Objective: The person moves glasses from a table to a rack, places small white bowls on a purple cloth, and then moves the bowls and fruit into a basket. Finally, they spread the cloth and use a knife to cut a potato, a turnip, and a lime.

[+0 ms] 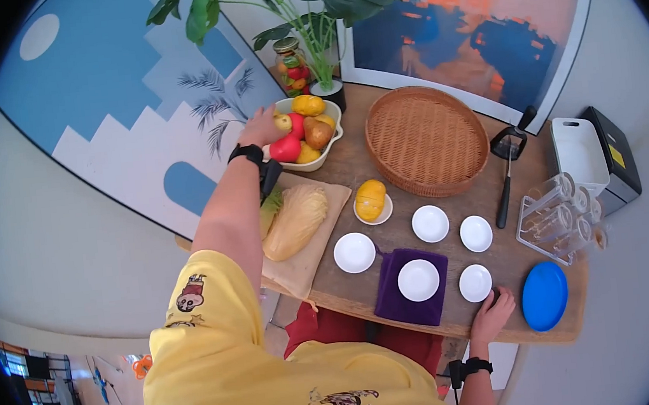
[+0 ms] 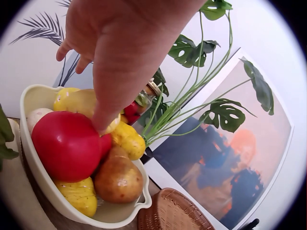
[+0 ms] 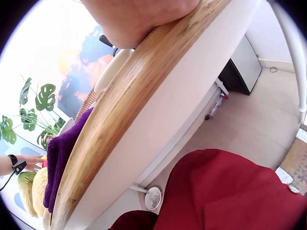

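"Where is the left hand (image 1: 257,128)?"

"Over the fruit bowl (image 2: 115,213), fingers spread, thumb pointing down beside a red fruit (image 2: 67,146). I see it gripping nothing."

"Why pile the fruit like that?"

"Probably the bowl's walls keep round pieces from rolling off. A brown pear (image 2: 119,181) leans in there too."

"And just outside?"

"Nearer the person than the bowl, a cabbage (image 1: 299,220) lies on a beige cloth (image 1: 328,237), perhaps to protect the counter (image 1: 502,263). To the bowl's right and nearer, a yellow fruit (image 1: 371,198) sits in a small dish (image 1: 386,212), which likely stops it rolling."

"Farther off?"

"A wicker tray (image 1: 428,138), right of the bowl. Well apart from the bowl, at the near edge, the right hand (image 1: 494,317) rests relaxed beside a white dish (image 1: 475,283), holding nothing that I can see, maybe for balance while the other arm stretches."
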### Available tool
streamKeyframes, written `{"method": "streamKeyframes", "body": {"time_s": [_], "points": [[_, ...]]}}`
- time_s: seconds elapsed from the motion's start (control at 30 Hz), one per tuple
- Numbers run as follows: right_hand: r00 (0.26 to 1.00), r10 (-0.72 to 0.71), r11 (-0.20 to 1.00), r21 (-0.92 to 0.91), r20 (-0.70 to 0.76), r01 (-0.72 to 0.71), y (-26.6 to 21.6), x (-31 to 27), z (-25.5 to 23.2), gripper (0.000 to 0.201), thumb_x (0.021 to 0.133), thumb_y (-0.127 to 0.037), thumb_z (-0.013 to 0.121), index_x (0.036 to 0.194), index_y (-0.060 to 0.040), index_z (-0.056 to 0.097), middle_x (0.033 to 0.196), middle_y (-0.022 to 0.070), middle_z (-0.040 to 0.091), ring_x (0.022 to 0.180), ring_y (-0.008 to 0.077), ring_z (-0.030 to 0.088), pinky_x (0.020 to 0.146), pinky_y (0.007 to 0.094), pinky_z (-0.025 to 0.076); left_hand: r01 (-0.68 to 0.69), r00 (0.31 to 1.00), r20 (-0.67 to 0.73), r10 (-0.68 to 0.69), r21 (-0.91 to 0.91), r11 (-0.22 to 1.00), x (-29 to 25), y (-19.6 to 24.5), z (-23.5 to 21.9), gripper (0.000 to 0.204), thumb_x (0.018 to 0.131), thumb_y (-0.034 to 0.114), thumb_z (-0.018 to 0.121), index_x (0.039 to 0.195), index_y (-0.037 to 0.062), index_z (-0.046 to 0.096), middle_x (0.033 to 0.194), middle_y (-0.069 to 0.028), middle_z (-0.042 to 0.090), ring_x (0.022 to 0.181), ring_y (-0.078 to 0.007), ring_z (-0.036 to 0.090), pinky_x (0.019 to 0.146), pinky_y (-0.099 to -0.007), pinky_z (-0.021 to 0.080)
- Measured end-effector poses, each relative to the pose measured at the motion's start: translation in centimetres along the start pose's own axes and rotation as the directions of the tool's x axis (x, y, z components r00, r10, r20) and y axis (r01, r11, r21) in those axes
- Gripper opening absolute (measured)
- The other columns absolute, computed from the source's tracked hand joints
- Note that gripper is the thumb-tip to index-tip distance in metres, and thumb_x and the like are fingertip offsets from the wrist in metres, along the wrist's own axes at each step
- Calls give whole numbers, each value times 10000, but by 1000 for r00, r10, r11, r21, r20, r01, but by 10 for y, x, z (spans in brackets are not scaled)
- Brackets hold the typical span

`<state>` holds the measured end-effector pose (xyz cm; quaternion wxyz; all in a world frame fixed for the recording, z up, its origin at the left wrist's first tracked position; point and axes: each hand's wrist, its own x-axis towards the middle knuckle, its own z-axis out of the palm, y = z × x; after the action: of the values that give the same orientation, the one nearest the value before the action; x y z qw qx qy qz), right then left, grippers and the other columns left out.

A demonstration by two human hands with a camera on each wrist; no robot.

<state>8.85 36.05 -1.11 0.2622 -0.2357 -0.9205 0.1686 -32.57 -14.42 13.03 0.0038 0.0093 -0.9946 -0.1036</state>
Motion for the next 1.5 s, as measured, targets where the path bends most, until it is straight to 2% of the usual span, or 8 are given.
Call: {"method": "streamKeyframes", "body": {"time_s": [0.27,0.43,0.8,0.87,1.0,1.2,1.3,1.5], "points": [[999,20,1000,16,-28,-20,-5,0,-1,181,978,-107,590,1115,11,600,1212,200,589,1126,401,531,970,493,432,-27,995,102,23,39,999,18,5,16,778,827,446,737,1489,143,464,1430,-262,519,1301,-403,548,1105,-446,444],[1000,22,1000,20,-16,-22,-7,1,-4,175,971,-100,595,1102,17,606,1200,193,597,1106,396,535,963,484,438,-21,998,-63,27,97,995,17,12,26,552,830,340,727,1326,146,582,1251,-231,602,1151,-393,636,996,-453,519],[999,38,999,15,7,-38,-8,4,-6,166,961,-87,598,1096,9,606,1195,188,599,1095,389,541,953,474,445,14,952,-307,-19,-19,1000,13,21,17,504,772,269,770,1206,98,582,1130,-229,613,1063,-420,636,928,-481,531],[1000,22,1000,19,-14,-22,-7,3,-4,162,956,-78,600,1094,7,606,1196,189,599,1092,389,542,952,474,446,-131,857,-512,54,-114,985,11,32,2,489,772,245,767,1199,100,578,1129,-234,607,1066,-427,626,932,-484,524],[1000,9,1000,14,0,-9,-5,2,-2,161,953,-73,603,1094,5,606,1198,187,600,1090,390,542,950,475,447,-467,737,-606,300,-134,874,0,78,-31,498,746,202,786,1164,53,561,1142,-209,595,1118,-411,569,977,-457,486],[1000,18,1000,-7,13,-18,-3,3,-2,172,948,-68,606,1104,3,607,1211,181,600,1102,388,540,955,477,444,-604,750,-555,360,-351,716,-49,162,-10,484,735,165,808,1128,43,552,1100,-122,605,1045,-274,600,934,-370,488],[1000,18,1000,3,5,-18,-5,3,-2,177,946,-68,606,1107,4,607,1217,181,599,1110,386,538,960,476,443,-529,848,-343,403,-527,665,-86,194,14,520,702,159,781,1130,58,503,1129,-164,517,1104,-340,548,985,-404,468],[1000,16,1000,-1,14,-16,-6,3,-3,178,944,-65,608,1107,7,606,1220,182,598,1113,385,537,964,476,442,-501,860,-233,453,-553,666,-143,214,66,499,678,146,773,1077,79,481,1147,-176,486,1111,-396,517,974,-440,471]]}}
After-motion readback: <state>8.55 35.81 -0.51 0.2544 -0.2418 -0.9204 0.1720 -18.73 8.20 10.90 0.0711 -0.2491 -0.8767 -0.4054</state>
